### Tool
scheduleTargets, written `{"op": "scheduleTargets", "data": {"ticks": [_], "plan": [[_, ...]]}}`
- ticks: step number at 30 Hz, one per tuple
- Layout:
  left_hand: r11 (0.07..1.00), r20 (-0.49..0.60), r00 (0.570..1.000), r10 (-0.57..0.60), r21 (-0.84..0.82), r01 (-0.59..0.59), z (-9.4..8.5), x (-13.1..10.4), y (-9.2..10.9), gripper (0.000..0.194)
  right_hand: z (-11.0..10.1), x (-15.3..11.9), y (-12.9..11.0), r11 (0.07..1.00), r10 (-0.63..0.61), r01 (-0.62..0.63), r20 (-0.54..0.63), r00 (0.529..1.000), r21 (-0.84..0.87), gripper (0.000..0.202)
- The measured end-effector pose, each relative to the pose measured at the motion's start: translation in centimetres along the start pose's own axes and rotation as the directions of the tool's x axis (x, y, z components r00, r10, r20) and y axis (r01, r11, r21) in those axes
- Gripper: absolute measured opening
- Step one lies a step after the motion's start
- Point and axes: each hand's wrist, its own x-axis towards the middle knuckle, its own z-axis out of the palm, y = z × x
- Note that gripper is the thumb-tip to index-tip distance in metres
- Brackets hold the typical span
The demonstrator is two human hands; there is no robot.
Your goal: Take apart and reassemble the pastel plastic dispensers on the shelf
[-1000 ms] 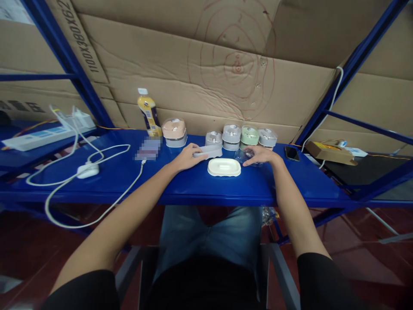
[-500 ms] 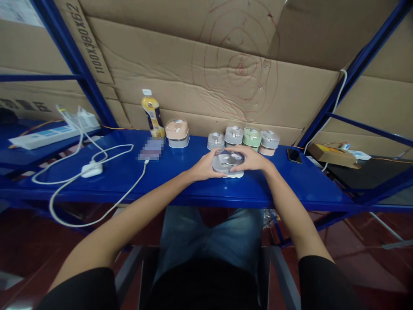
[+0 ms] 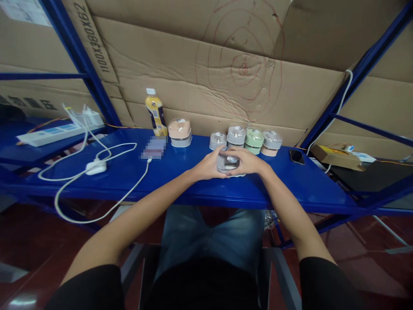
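Where the two forearms meet over the middle of the blue bench (image 3: 180, 181), both hands close on one small grey container (image 3: 227, 164) that rests on the bench surface near its front half. The left hand (image 3: 208, 167) cups the container's left side, its fingers (image 3: 218, 151) curled over the top edge and pressed to the clear lid. The right hand (image 3: 245, 162) covers the right side, its fingers (image 3: 232, 153) laid across the lid and pressed down on it, so only a strip of grey shows between the two hands. A pale base peeks out below the right hand, touching the bench.

Just behind the hands stands a row of similar lidded containers (image 3: 245, 139) against the cardboard wall (image 3: 180, 64): grey, grey, green and pinkish-grey, close together. To their left sits a peach-coloured container (image 3: 180, 132), and beside it a yellow bottle (image 3: 155, 113) stands upright. A black phone (image 3: 297, 156) lies flat on the bench to the right. A white cable (image 3: 106, 189) loops across the bench's left part, past a white adapter (image 3: 96, 166).
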Motion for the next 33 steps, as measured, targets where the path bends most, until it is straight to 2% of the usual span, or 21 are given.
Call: {"op": "scheduleTargets", "data": {"ticks": [3,9,16,19,22,25,28,31,33], "plan": [[1.0,0.003,1.0,0.006,-0.004,-0.006,0.0,0.0,-0.1,0.13,0.0,0.0,0.3,0.999,0.029,-0.029,0.011,1.0,0.02,0.09],[0.999,-0.007,0.999,0.042,0.03,-0.042,-0.4,-0.1,-0.2,0.113,0.4,-0.1,1.5,0.99,0.108,-0.108,0.009,0.994,0.086,0.105],[0.999,0.024,0.999,0.021,0.04,-0.022,-0.5,-0.1,-0.5,0.095,1.3,-0.1,2.9,0.973,0.147,-0.141,-0.02,0.989,0.182,0.1],[0.992,0.067,0.998,0.004,0.127,-0.013,-1.1,-0.8,-0.1,0.093,1.6,-0.1,3.1,0.974,0.17,-0.162,-0.043,0.984,0.157,0.11],[0.944,0.059,0.995,-0.078,0.326,0.054,-2.1,-2.9,1.1,0.085,2.0,-0.1,3.0,0.973,0.199,-0.185,-0.102,0.975,0.137,0.116],[0.839,-0.067,0.994,-0.091,0.533,0.113,-2.7,-5.8,3.1,0.065,2.8,0.2,2.7,0.971,0.195,-0.171,-0.132,0.972,0.169,0.108],[0.744,-0.184,0.977,-0.107,0.637,0.201,-2.4,-7.7,5.2,0.05,3.8,0.7,2.1,0.959,0.188,-0.148,-0.153,0.97,0.242,0.086],[0.69,-0.263,0.956,-0.131,0.668,0.278,-1.7,-7.8,6.3,0.052,4.5,1.1,1.4,0.953,0.169,-0.121,-0.154,0.974,0.278,0.061],[0.683,-0.291,0.948,-0.128,0.667,0.297,-1.3,-7.4,6.3,0.057,4.5,1.1,1.1,0.955,0.166,-0.123,-0.146,0.975,0.269,0.051]]}}
